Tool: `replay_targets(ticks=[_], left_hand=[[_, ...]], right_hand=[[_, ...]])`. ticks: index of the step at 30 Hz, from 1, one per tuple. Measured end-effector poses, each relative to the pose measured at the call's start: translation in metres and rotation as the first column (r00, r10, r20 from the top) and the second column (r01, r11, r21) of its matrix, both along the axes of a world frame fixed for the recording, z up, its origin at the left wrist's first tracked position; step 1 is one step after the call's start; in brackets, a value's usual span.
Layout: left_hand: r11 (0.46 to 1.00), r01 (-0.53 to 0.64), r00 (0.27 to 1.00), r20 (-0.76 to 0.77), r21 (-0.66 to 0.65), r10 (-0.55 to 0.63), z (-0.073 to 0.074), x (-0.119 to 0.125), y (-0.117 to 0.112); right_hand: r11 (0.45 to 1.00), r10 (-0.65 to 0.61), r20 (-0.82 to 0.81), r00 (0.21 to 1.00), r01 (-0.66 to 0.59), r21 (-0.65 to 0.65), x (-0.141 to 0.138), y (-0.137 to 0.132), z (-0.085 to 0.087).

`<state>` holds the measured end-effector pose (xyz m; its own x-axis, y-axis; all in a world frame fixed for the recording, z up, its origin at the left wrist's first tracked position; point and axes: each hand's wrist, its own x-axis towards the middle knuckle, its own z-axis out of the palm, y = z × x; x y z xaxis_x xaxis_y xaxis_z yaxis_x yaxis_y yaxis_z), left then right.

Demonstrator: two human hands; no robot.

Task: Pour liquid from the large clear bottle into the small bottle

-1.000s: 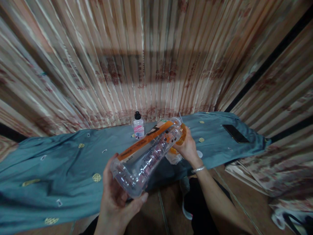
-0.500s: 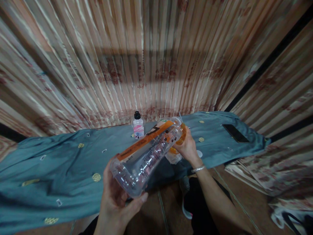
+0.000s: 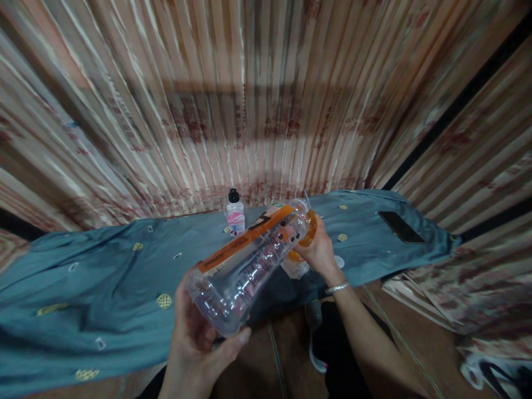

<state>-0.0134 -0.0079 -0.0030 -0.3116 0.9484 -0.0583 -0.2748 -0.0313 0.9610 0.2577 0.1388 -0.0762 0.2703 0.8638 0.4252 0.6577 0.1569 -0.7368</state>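
Observation:
My left hand [image 3: 195, 343] grips the base of a large clear plastic bottle [image 3: 245, 271] with an orange and white label. The bottle is tilted, its base toward me and its neck up to the right. At the neck, my right hand [image 3: 320, 246] is closed around an orange see-through container [image 3: 308, 230], partly hidden by fingers and bottle. Whether the bottle's mouth touches it I cannot tell. Below the right hand lies a crumpled-looking clear and whitish thing [image 3: 296, 270], with some orange showing above it.
A small bottle with a black cap and pink label [image 3: 236, 213] stands at the back of the blue-green cloth [image 3: 120, 277]. A white round disc [image 3: 339, 261] lies beside my right wrist, and a dark phone [image 3: 400, 226] farther right. Patterned curtains [image 3: 266, 111] hang behind.

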Motion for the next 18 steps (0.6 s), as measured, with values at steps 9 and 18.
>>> replay_targets(ticks=[9,18], left_hand=[[1.0,-0.006,1.0,0.005,-0.015,0.006,0.0013,-0.0003,-0.0003],[0.999,-0.014,0.999,0.028,-0.048,0.016,0.0043,-0.0006,-0.0003]], right_hand=[[1.0,-0.012,-0.003,1.0,0.012,0.011,0.0009,0.0004,-0.004],[1.0,-0.024,0.01,1.0,0.023,0.011,0.0025,0.001,-0.0091]])
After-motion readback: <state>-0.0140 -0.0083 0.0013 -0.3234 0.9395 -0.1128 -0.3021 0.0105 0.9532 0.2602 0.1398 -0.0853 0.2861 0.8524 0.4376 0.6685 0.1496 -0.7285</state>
